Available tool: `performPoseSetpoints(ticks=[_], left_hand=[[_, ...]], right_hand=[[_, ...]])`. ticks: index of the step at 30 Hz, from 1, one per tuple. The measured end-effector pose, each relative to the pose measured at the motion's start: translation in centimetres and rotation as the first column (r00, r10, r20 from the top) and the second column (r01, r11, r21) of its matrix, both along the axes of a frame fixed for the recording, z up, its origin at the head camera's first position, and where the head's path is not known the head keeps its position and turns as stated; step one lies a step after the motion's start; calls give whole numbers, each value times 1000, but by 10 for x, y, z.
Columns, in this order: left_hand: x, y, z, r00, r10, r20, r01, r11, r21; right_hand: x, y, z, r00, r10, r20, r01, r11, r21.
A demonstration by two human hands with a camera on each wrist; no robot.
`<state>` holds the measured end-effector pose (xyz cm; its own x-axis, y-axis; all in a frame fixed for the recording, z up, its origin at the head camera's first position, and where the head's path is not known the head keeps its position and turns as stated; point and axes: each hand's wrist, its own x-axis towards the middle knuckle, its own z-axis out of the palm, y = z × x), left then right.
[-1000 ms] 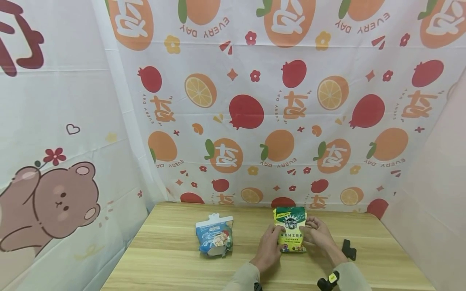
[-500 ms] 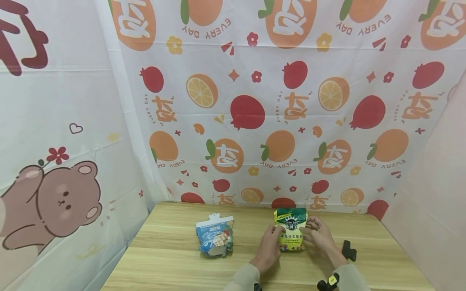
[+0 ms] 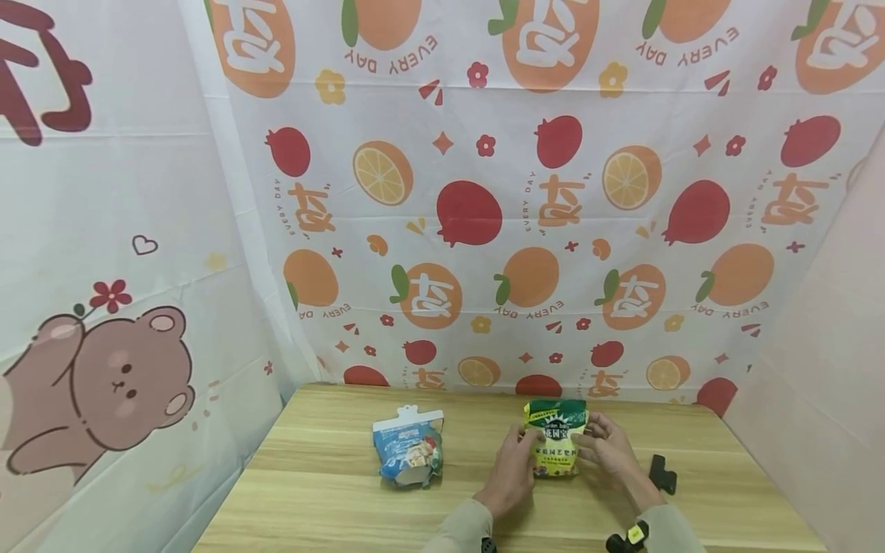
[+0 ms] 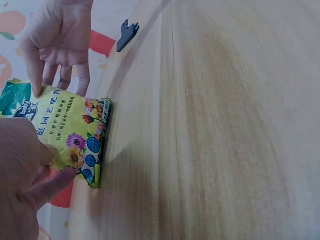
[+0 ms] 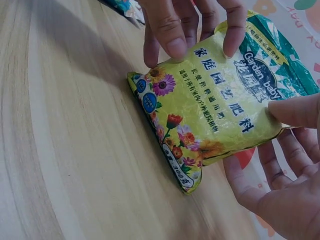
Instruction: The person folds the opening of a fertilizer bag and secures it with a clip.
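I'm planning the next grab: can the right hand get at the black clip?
Probably yes: the black clip lies uncovered nearby, but the right hand holds the yellow bag and should let go first.

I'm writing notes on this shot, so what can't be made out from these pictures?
Back of the yellow-green bag, all views: turned away, hidden by its front.
Right hand, right wrist view: cut off by the right edge and partly hidden behind the bag.
Left hand, left wrist view: cut off by the left edge.
Blue packet, head view: small print too tiny to read.
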<state>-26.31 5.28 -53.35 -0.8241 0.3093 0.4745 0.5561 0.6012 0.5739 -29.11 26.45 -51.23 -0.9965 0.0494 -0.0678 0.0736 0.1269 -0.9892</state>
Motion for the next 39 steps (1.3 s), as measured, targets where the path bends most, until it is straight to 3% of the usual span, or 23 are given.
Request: performPoseSetpoints(ticks=[11,18,25,34,39], left_hand=[[3,0,8,1000,-9,30,10,1000,-22],[2,2,10,999,-2,-39,0,999,-48],[1,4,12,994,-46,-101,45,999,-12],[-1,2,18,996,-80,-46,82,995,58],[-2,3,18,993,-110,-35,112,991,72]], right_hand=[[2,2,4,998,65,8,-64,997,-30],[1,7,3,993,121,1,-121,992,-31],[4,4,3,992,123,4,-123,992,-11],[3,2,3,980,199,-10,-198,980,32],[1,2,2,968,250,-10,-250,968,7]])
